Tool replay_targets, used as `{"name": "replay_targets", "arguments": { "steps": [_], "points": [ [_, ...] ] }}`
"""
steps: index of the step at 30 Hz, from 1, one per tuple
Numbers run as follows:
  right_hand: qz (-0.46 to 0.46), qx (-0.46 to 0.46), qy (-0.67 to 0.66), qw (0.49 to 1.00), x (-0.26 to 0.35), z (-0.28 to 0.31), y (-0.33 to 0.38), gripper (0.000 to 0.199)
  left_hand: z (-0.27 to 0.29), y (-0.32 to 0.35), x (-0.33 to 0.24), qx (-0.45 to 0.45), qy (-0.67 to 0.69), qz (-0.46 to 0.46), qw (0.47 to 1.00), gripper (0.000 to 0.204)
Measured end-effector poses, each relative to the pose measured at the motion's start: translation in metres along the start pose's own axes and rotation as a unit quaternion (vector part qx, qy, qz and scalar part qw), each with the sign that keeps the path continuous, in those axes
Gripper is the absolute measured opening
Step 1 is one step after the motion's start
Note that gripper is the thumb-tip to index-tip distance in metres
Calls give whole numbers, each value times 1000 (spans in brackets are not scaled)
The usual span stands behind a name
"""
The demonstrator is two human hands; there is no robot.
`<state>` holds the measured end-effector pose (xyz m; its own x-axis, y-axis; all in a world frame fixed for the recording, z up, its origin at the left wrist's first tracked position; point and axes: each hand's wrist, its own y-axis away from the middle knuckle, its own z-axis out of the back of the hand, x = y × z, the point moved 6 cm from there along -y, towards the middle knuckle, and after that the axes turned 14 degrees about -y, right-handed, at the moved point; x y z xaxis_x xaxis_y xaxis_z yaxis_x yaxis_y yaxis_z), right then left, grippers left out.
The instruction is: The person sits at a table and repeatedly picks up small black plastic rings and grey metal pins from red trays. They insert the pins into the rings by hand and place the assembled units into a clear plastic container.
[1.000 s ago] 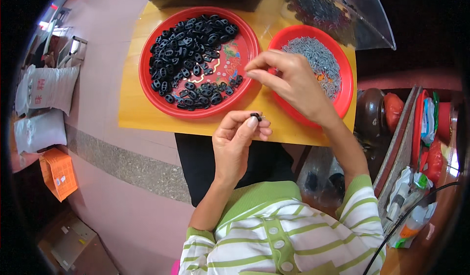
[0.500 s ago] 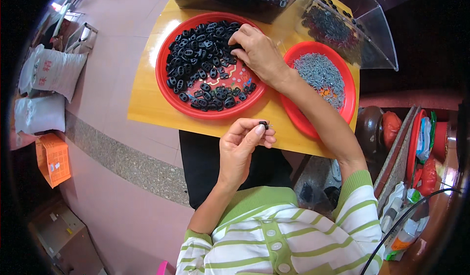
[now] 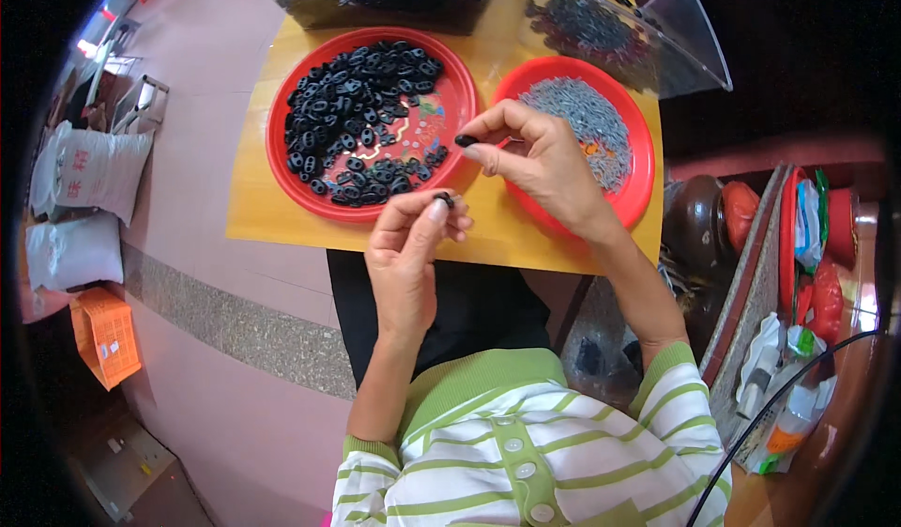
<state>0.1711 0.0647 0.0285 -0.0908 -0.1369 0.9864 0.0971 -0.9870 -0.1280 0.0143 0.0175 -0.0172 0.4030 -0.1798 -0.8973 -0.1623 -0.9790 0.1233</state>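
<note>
My left hand (image 3: 405, 259) pinches a small black plastic piece (image 3: 444, 199) between thumb and index finger, just over the front edge of the table. Higher and to the right, my right hand (image 3: 544, 166) grips a black oval plastic piece (image 3: 465, 140) by its fingertips. The two pieces are apart. Beyond my left hand is a red tray (image 3: 278, 172) of many loose black oval pieces (image 3: 352, 95) with two holes each. Partly behind my right hand, a second red tray (image 3: 641, 142) holds thin silvery metal pins or screws (image 3: 580, 105), too small to tell which.
Clear plastic bins (image 3: 385, 1) of black parts stand along the back of the yellow table (image 3: 253, 210), one at the back right (image 3: 601, 34). White sacks (image 3: 94, 175) and an orange bag (image 3: 105, 337) sit on the floor at left. A black cable (image 3: 779, 405) runs at lower right.
My right hand has left the tray of black pieces with one piece in its fingertips, coming closer to my left hand. My left hand still holds its piece. The view has shifted slightly.
</note>
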Motion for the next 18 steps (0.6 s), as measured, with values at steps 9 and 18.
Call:
{"name": "replay_targets", "arguments": {
  "steps": [9,18],
  "points": [
    [-9,-15,-9,1000,17,6,41,15,-26,-2,-10,-16,-167,-134,977,13],
    [-65,-63,-252,963,-15,13,53,16,-27,-7,11,5,-61,-44,997,15]
  ]
}}
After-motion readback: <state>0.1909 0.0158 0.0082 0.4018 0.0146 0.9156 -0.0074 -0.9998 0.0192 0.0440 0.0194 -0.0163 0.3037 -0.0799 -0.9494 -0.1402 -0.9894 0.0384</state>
